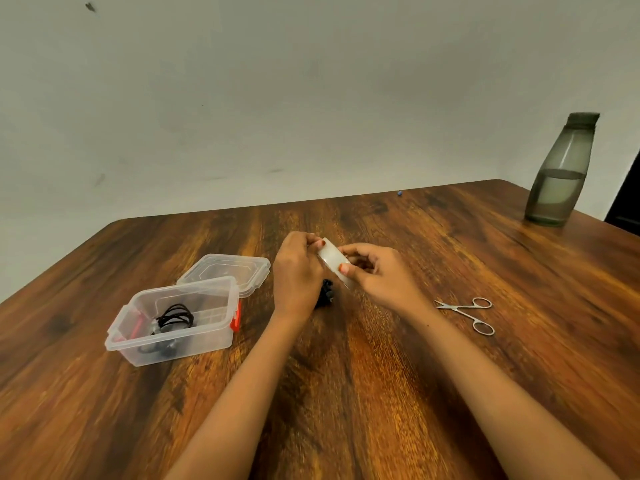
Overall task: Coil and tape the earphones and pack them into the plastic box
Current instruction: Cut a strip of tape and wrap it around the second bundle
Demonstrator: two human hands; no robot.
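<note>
Left of our hands, the clear plastic box with red latches (207, 341) holds one black coiled earphones bundle (175, 317). Our left hand (298, 271) and right hand (379, 277) both pinch the translucent tape roll (335, 263), more black earphones (326, 295) beneath them. Small steel scissors (467, 313) lie right.

L grip (297, 268) & R grip (378, 271) meet, both prob. pinching.

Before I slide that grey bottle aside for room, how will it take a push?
The bottle is tall and narrows upward, so a push near its cap would probably tip it. Roughly half full of liquid, it likely feels hefty and slides steadier pushed low.
</note>
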